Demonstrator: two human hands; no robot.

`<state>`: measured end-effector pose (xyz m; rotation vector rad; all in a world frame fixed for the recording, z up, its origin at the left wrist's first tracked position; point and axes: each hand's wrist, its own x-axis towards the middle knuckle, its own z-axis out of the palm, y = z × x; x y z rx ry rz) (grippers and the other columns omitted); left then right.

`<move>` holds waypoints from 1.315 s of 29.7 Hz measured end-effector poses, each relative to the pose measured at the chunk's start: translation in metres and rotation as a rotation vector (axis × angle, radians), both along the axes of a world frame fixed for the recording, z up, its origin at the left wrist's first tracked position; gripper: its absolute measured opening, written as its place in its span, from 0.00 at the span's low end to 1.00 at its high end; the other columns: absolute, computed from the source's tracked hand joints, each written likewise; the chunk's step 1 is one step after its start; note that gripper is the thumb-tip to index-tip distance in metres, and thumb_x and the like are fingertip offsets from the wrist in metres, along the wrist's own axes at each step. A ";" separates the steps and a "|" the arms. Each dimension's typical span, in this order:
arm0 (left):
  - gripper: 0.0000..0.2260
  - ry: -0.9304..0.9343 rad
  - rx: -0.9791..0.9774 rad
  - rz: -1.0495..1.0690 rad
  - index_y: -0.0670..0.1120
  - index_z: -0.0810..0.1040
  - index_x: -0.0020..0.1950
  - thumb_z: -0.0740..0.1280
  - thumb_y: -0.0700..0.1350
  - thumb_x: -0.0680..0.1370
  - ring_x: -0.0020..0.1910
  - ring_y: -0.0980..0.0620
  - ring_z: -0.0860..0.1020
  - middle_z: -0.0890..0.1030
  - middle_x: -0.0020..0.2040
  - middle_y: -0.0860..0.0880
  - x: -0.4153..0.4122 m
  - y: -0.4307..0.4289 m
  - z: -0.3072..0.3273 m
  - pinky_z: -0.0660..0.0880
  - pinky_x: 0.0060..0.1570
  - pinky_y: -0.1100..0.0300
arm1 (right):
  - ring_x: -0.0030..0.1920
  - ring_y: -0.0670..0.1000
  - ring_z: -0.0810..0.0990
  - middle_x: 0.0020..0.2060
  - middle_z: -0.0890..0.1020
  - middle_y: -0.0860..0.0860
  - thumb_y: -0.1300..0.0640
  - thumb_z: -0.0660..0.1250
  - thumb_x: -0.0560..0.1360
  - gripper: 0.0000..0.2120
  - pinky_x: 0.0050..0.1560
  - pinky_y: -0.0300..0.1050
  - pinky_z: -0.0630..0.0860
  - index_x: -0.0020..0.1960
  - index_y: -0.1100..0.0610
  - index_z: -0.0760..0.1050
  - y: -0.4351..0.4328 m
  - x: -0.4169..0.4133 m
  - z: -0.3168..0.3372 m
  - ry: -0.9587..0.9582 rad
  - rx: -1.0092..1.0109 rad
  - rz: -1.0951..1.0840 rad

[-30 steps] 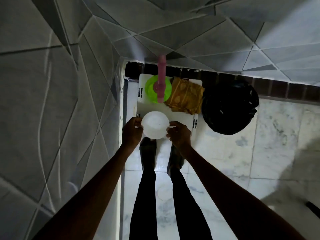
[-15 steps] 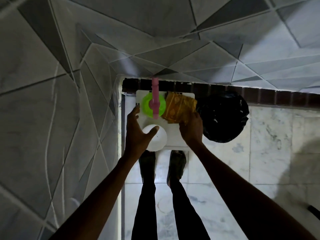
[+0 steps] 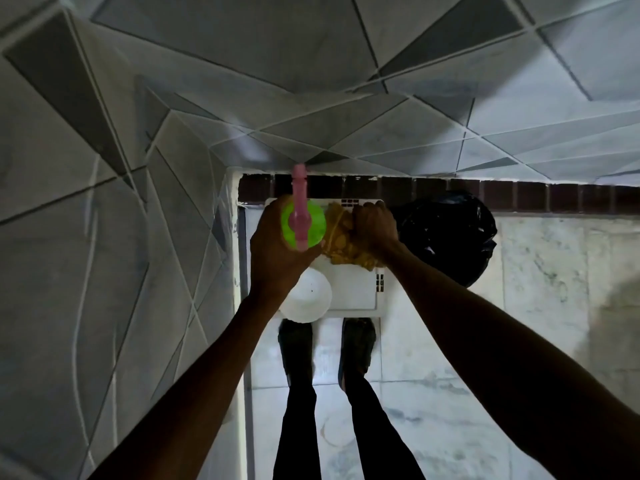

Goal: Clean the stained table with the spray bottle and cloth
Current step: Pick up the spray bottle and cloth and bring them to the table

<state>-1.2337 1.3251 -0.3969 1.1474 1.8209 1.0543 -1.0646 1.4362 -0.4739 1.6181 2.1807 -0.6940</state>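
Note:
A small white table (image 3: 356,289) stands in a tiled corner, seen from straight above. On its far left stands a green spray bottle (image 3: 311,226) with a pink trigger head. My left hand (image 3: 277,251) wraps around the bottle's body. To the right of the bottle lies a crumpled yellow cloth (image 3: 341,240). My right hand (image 3: 375,226) grips that cloth with curled fingers. A white bowl (image 3: 308,296) sits on the table's near left edge, partly under my left wrist.
A black plastic bag (image 3: 446,233) sits on the floor right beside the table. Grey tiled walls (image 3: 104,237) close in on the left and the far side. My feet (image 3: 327,348) stand on pale marble floor just before the table.
Both hands left the white bowl and moved farther onto the table. My left hand closed around the spray bottle and my right hand gathered the yellow cloth.

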 end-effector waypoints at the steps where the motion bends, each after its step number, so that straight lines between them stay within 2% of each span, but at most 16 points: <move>1: 0.31 -0.029 0.007 0.015 0.40 0.74 0.64 0.78 0.52 0.67 0.58 0.47 0.81 0.82 0.57 0.45 0.000 0.001 0.008 0.77 0.61 0.49 | 0.61 0.59 0.76 0.55 0.79 0.58 0.50 0.65 0.80 0.13 0.55 0.51 0.76 0.57 0.60 0.76 0.000 0.001 0.009 0.027 -0.026 -0.040; 3: 0.30 -0.089 0.024 0.024 0.40 0.75 0.63 0.78 0.52 0.66 0.58 0.46 0.81 0.82 0.57 0.45 -0.001 0.001 0.026 0.77 0.61 0.43 | 0.60 0.59 0.76 0.55 0.77 0.57 0.49 0.68 0.77 0.15 0.51 0.50 0.77 0.57 0.59 0.75 -0.006 0.007 0.032 0.068 -0.076 -0.103; 5: 0.32 -0.078 0.011 0.010 0.49 0.73 0.67 0.78 0.53 0.65 0.59 0.48 0.80 0.82 0.58 0.46 0.003 0.001 0.054 0.77 0.62 0.46 | 0.54 0.55 0.79 0.50 0.78 0.52 0.48 0.72 0.72 0.19 0.47 0.47 0.76 0.57 0.57 0.75 -0.018 0.020 0.068 0.135 -0.185 -0.253; 6: 0.33 -0.052 0.001 -0.002 0.56 0.71 0.67 0.78 0.54 0.65 0.59 0.49 0.80 0.82 0.58 0.48 0.005 -0.001 0.067 0.77 0.61 0.50 | 0.52 0.53 0.81 0.49 0.79 0.50 0.46 0.73 0.68 0.24 0.48 0.46 0.78 0.59 0.55 0.74 -0.028 0.027 0.084 0.194 -0.249 -0.353; 8: 0.34 -0.031 -0.029 -0.049 0.57 0.70 0.67 0.79 0.54 0.64 0.57 0.51 0.81 0.82 0.56 0.50 0.012 -0.003 0.109 0.78 0.58 0.49 | 0.55 0.53 0.81 0.54 0.80 0.50 0.45 0.74 0.68 0.30 0.57 0.50 0.79 0.66 0.54 0.71 -0.051 0.052 0.134 0.395 -0.292 -0.558; 11: 0.35 -0.012 -0.048 -0.138 0.55 0.71 0.68 0.79 0.54 0.64 0.58 0.51 0.80 0.81 0.56 0.51 0.027 -0.010 0.174 0.77 0.58 0.47 | 0.61 0.59 0.80 0.60 0.81 0.58 0.58 0.69 0.74 0.25 0.64 0.60 0.76 0.69 0.59 0.70 -0.099 0.083 0.210 0.654 -0.283 -0.853; 15: 0.40 0.057 -0.010 -0.282 0.65 0.65 0.67 0.82 0.44 0.63 0.60 0.56 0.78 0.81 0.58 0.54 0.063 -0.032 0.277 0.75 0.60 0.56 | 0.60 0.61 0.80 0.60 0.80 0.61 0.59 0.70 0.67 0.30 0.60 0.57 0.78 0.70 0.60 0.71 -0.176 0.115 0.321 0.944 -0.234 -1.219; 18: 0.41 -0.003 -0.053 -0.367 0.59 0.67 0.72 0.82 0.43 0.64 0.61 0.69 0.71 0.74 0.61 0.65 0.098 -0.059 0.343 0.70 0.60 0.71 | 0.58 0.59 0.81 0.58 0.82 0.61 0.57 0.68 0.66 0.28 0.57 0.56 0.79 0.66 0.58 0.74 -0.239 0.143 0.398 1.072 -0.143 -1.317; 21: 0.34 0.058 -0.049 -0.519 0.59 0.73 0.62 0.83 0.45 0.61 0.56 0.63 0.76 0.77 0.55 0.63 0.136 -0.102 0.390 0.65 0.51 0.80 | 0.57 0.56 0.82 0.58 0.83 0.60 0.58 0.67 0.69 0.26 0.49 0.46 0.82 0.67 0.60 0.73 -0.317 0.173 0.462 1.200 -0.044 -1.421; 24: 0.32 0.059 0.001 -0.631 0.62 0.72 0.56 0.84 0.44 0.59 0.49 0.61 0.75 0.78 0.47 0.63 0.180 -0.146 0.424 0.68 0.46 0.73 | 0.57 0.56 0.84 0.56 0.85 0.56 0.63 0.66 0.75 0.20 0.49 0.46 0.80 0.67 0.58 0.75 -0.391 0.204 0.499 1.283 0.064 -1.499; 26: 0.33 0.056 -0.040 -0.695 0.59 0.74 0.59 0.83 0.45 0.59 0.51 0.58 0.77 0.79 0.51 0.60 0.191 -0.166 0.433 0.73 0.51 0.61 | 0.57 0.59 0.83 0.55 0.85 0.56 0.67 0.65 0.77 0.17 0.52 0.51 0.80 0.65 0.56 0.77 -0.422 0.218 0.498 1.289 0.113 -1.602; 28: 0.35 0.059 0.020 -0.962 0.54 0.74 0.64 0.82 0.46 0.60 0.58 0.48 0.79 0.81 0.57 0.50 0.250 -0.233 0.445 0.76 0.57 0.49 | 0.59 0.60 0.83 0.56 0.85 0.57 0.66 0.66 0.77 0.17 0.54 0.53 0.80 0.64 0.57 0.78 -0.519 0.252 0.519 1.338 0.305 -1.813; 29: 0.36 0.045 -0.019 -0.944 0.52 0.74 0.65 0.82 0.46 0.59 0.59 0.47 0.80 0.81 0.58 0.48 0.248 -0.230 0.439 0.77 0.59 0.47 | 0.58 0.60 0.83 0.57 0.85 0.58 0.66 0.67 0.77 0.16 0.54 0.54 0.80 0.64 0.58 0.78 -0.519 0.251 0.519 1.351 0.281 -1.825; 32: 0.33 0.056 0.010 -1.066 0.57 0.75 0.60 0.83 0.46 0.58 0.52 0.59 0.79 0.80 0.52 0.62 0.303 -0.290 0.451 0.72 0.51 0.70 | 0.57 0.58 0.84 0.57 0.85 0.56 0.61 0.69 0.78 0.16 0.55 0.54 0.81 0.65 0.58 0.78 -0.594 0.275 0.532 1.442 0.457 -1.938; 33: 0.33 0.064 0.054 -1.123 0.59 0.74 0.59 0.83 0.46 0.58 0.52 0.59 0.79 0.79 0.52 0.63 0.321 -0.314 0.459 0.71 0.49 0.73 | 0.58 0.58 0.84 0.57 0.85 0.56 0.59 0.70 0.77 0.16 0.57 0.55 0.81 0.65 0.58 0.78 -0.623 0.286 0.532 1.456 0.507 -1.955; 39: 0.33 -0.006 0.063 -1.354 0.60 0.74 0.59 0.81 0.52 0.56 0.53 0.55 0.81 0.82 0.53 0.58 0.428 -0.446 0.478 0.78 0.54 0.51 | 0.56 0.59 0.85 0.56 0.86 0.56 0.61 0.75 0.73 0.20 0.58 0.55 0.81 0.64 0.58 0.78 -0.780 0.340 0.545 1.495 0.721 -2.127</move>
